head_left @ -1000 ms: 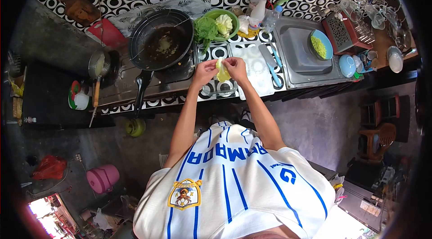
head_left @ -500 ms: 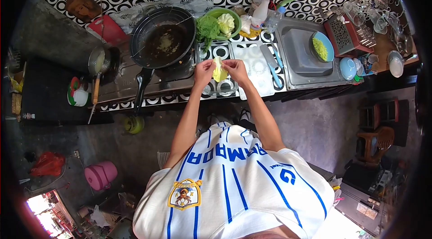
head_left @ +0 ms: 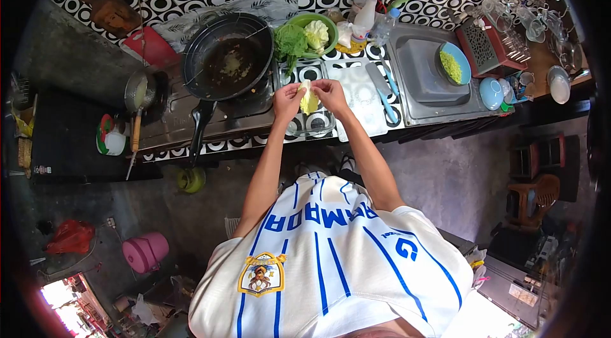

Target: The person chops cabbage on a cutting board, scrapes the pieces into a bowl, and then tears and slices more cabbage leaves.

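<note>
Between my two hands is a pale yellow-green cabbage leaf (head_left: 309,101). My left hand (head_left: 288,100) pinches its left edge and my right hand (head_left: 328,93) grips the opposite edge, both closed. Below the leaf lies a clear glass dish (head_left: 312,125) on the patterned counter. Behind my hands stands a green bowl (head_left: 333,31) with a pale cabbage piece (head_left: 316,35) and green leafy lettuce (head_left: 291,42) hanging over its side. Right of my hands is a white cutting board (head_left: 359,93), with a blue-handled knife (head_left: 385,101) along its right side.
A large black wok (head_left: 229,58) sits on the stove at left, its handle pointing towards me. To the right, a blue bowl of chopped green vegetable (head_left: 450,65) stands in the sink (head_left: 420,105) area. Bottles (head_left: 365,18) stand at the back.
The leaf has narrowed and folded slightly between my fingers. Both hands stay almost in place, and the whole view has shifted a little.
</note>
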The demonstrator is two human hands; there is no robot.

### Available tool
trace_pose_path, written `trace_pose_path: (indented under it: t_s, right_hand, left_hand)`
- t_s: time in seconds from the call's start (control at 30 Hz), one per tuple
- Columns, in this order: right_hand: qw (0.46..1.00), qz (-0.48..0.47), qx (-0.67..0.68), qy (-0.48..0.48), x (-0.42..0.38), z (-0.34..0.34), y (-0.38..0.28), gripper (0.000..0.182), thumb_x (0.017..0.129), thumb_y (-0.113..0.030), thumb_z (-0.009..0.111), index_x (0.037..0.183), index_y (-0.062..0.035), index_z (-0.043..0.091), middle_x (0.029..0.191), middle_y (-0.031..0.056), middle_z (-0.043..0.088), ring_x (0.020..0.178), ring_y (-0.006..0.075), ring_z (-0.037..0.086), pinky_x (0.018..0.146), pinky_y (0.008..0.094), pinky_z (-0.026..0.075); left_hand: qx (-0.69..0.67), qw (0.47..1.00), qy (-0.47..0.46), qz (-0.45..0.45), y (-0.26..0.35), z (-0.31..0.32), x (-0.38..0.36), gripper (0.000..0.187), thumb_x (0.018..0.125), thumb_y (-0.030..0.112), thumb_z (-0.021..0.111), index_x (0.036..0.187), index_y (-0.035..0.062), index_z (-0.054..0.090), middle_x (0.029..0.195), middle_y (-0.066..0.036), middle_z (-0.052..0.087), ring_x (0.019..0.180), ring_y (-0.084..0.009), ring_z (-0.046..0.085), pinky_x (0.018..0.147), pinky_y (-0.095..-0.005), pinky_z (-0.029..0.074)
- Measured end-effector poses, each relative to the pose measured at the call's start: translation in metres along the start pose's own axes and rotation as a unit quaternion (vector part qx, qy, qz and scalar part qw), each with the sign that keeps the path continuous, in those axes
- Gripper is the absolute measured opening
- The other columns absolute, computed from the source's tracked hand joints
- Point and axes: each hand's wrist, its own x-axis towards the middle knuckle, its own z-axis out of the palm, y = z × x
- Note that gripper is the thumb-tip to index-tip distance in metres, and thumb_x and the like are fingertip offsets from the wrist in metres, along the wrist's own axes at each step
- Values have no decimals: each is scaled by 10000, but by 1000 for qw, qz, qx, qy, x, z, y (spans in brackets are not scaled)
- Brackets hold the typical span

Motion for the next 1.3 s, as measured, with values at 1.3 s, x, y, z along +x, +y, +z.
trace_pose_path:
  t_s: [1.3]
  right_hand:
    - [997, 31, 52, 45, -17, -10, -10, 238, 837, -2, 736, 1064, 51, 690, 881, 69, 716, 757, 91, 648, 692, 232, 525]
  left_hand:
    - [-75, 991, -114, 5, 3, 3, -6, 315, 856, 17, 697, 1153, -66, 636, 1024, -59, 699, 898, -91, 652, 823, -230, 518]
